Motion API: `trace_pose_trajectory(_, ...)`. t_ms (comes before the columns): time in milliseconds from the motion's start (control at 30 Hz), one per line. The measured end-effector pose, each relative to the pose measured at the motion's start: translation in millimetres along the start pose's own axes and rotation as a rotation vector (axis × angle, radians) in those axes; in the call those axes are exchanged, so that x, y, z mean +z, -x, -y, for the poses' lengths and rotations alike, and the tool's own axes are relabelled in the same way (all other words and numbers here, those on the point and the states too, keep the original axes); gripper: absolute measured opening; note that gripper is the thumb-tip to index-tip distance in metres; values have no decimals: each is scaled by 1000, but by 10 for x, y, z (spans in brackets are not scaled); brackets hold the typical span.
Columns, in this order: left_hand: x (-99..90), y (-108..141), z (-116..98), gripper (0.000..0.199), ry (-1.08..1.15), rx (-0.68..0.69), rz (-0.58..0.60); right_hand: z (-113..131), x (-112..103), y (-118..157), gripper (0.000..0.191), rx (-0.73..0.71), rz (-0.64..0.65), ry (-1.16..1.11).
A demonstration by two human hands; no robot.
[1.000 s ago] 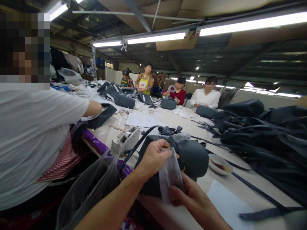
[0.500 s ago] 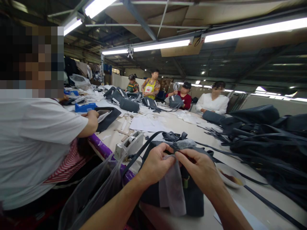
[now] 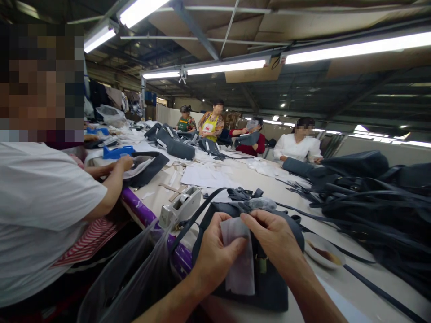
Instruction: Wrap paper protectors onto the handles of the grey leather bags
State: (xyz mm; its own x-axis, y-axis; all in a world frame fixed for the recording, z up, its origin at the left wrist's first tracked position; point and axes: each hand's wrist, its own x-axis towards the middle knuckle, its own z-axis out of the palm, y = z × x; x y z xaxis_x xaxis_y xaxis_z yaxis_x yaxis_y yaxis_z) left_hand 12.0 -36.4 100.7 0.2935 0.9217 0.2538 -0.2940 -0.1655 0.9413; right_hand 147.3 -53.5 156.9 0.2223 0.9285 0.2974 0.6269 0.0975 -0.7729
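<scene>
Left hand (image 3: 216, 253), fingers clamped on pale strip (image 3: 241, 273), its long axis near to far; right hand (image 3: 275, 234) at far edge, grip unclear; dark bag (image 3: 269, 289) partly hidden.

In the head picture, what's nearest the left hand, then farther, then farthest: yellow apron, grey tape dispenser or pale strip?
1. Pale strip, held in the left hand.
2. Grey tape dispenser, on the table to its left.
3. Yellow apron, far across the table.
</scene>
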Motion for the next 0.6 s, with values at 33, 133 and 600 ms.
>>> trace_pose_trajectory(33,-10,23,33,27,34,-4,-9,3,4,5,36,11,0,-13)
trace_pose_trajectory(133,-43,47,92,20,92,-27,5,25,4,13,36,45,1,-36)
trace_pose_trajectory(600,-7,69,37,32,234,-152,5,121,-19,28,32,12,27,85)
